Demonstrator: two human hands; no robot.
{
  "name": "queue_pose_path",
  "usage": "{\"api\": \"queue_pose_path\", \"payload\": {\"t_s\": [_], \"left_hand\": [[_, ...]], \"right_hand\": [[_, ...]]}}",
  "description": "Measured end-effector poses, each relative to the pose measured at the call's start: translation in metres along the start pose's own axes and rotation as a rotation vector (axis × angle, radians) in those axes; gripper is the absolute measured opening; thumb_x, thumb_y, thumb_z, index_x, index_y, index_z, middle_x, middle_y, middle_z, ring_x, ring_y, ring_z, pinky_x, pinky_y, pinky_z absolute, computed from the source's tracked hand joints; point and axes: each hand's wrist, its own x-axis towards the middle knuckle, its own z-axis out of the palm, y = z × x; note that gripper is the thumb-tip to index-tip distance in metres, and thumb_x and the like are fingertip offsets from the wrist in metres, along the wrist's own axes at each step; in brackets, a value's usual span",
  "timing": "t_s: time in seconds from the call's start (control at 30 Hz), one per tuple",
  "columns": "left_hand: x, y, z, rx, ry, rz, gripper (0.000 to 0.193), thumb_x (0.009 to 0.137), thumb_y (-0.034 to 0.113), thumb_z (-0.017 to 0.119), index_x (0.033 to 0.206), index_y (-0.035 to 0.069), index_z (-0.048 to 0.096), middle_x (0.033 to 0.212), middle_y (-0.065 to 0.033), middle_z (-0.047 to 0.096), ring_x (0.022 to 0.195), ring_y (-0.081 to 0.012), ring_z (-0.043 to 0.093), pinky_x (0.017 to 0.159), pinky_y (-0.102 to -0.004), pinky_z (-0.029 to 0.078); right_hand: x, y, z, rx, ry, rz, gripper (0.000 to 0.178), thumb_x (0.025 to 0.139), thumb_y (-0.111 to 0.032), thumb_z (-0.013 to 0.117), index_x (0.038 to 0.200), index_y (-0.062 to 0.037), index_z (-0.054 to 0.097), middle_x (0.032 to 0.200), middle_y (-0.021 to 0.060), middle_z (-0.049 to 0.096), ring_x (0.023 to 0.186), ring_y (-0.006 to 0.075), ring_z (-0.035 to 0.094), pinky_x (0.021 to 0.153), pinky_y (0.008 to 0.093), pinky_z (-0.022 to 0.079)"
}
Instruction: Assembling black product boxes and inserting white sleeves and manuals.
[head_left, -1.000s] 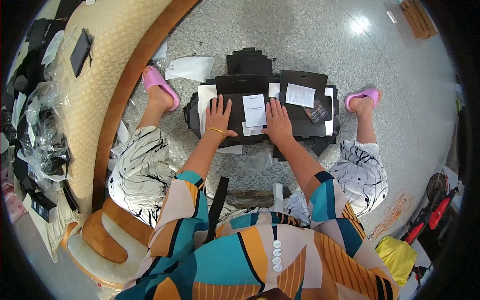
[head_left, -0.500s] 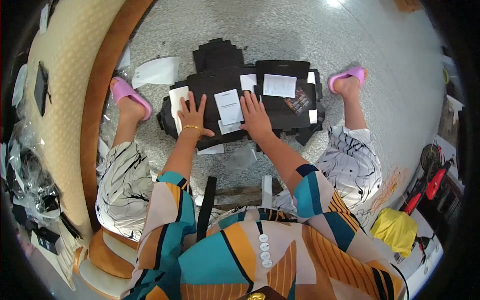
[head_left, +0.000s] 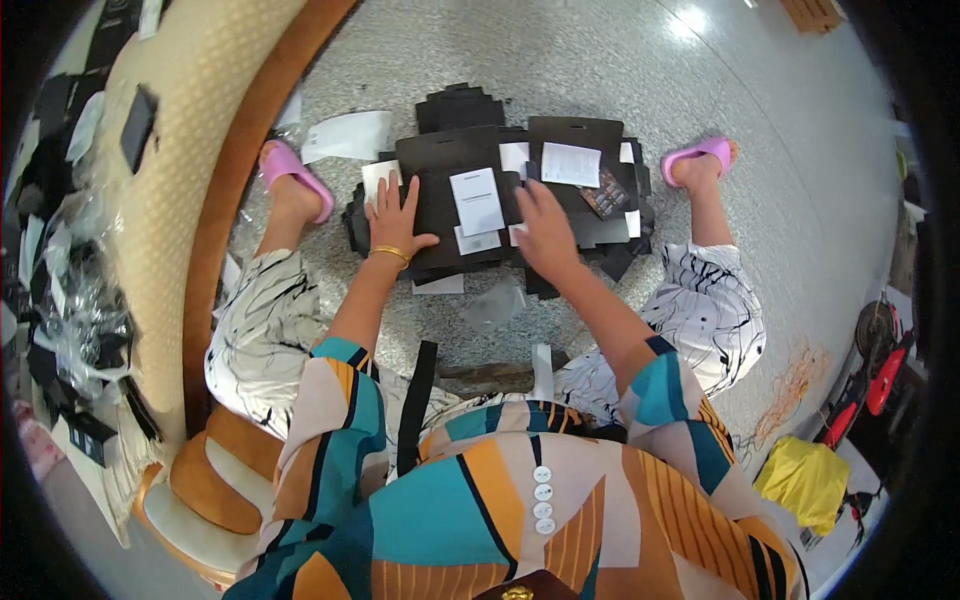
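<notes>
Speckled floor (head_left: 590, 80), pink slippers (head_left: 286, 161) — papers (head_left: 476, 200) lying over black cardboard (head_left: 450, 155)

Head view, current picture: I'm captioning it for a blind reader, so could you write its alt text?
A person's bare left hand is spread over layered flat black cardboard-like panels, the blurred right hand across from it, a white rectangular printed leaflet between them. Pink open-toed slippers flank the panels on a speckled grey floor.

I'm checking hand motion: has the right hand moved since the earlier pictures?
Yes: the right hand has shifted rightward, away from the white booklet.
</notes>
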Motion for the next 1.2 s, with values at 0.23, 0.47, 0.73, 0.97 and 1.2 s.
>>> {"api": "queue_pose_path", "payload": {"t_s": [0.23, 0.47, 0.73, 0.97, 1.2], "left_hand": [[-0.039, -0.026, 0.038, -0.739, 0.364, -0.507, 0.048, 0.070, 0.026, 0.067, 0.110, 0.005, 0.051, 0.098, -0.0165, 0.057, 0.087, -0.0271, 0.057, 0.075, -0.0366, 0.045], [-0.056, -0.019, 0.080, -1.117, 0.222, -0.909, 0.026, 0.075, 0.028, 0.063, 0.080, 0.002, 0.063, 0.065, -0.0070, 0.062, 0.061, -0.0183, 0.061, 0.060, -0.0326, 0.047], [-0.058, -0.013, 0.100, -0.783, 0.233, -0.763, 0.024, 0.070, 0.024, 0.066, 0.082, 0.004, 0.062, 0.067, -0.0086, 0.062, 0.058, -0.0179, 0.060, 0.057, -0.0298, 0.047], [-0.051, 0.003, 0.034, -0.682, 0.283, -0.807, 0.036, 0.067, 0.033, 0.067, 0.092, 0.006, 0.062, 0.085, -0.0146, 0.063, 0.085, -0.0280, 0.059, 0.075, -0.0371, 0.046], [-0.019, -0.033, 0.053, -0.691, 0.195, -0.901, 0.035, 0.066, 0.037, 0.067, 0.089, 0.011, 0.064, 0.093, -0.0109, 0.063, 0.086, -0.0281, 0.059, 0.076, -0.0389, 0.046]], "right_hand": [[-0.065, 0.058, -0.011, 0.192, 0.171, 0.464, 0.030, 0.073, -0.009, 0.055, 0.102, -0.0011, 0.054, 0.100, 0.0167, 0.056, 0.090, 0.0281, 0.055, 0.078, 0.0363, 0.043], [-0.064, 0.050, -0.006, 0.420, 0.095, 0.601, 0.019, 0.077, -0.009, 0.053, 0.092, 0.0004, 0.058, 0.070, 0.0051, 0.060, 0.061, 0.0111, 0.056, 0.060, 0.0250, 0.046], [-0.074, 0.036, 0.001, 0.452, -0.078, 0.493, 0.014, 0.077, -0.009, 0.052, 0.088, -0.0036, 0.060, 0.069, 0.0117, 0.061, 0.061, 0.0182, 0.059, 0.057, 0.0297, 0.046], [-0.041, 0.026, -0.001, 0.180, 0.068, 0.185, 0.013, 0.076, -0.007, 0.052, 0.087, -0.0033, 0.056, 0.084, 0.0174, 0.059, 0.079, 0.0355, 0.056, 0.066, 0.0412, 0.045], [0.027, 0.008, 0.018, 0.043, -0.101, 0.367, 0.025, 0.075, -0.017, 0.055, 0.096, -0.0032, 0.054, 0.084, 0.0192, 0.060, 0.080, 0.0369, 0.057, 0.070, 0.0446, 0.045]]}}
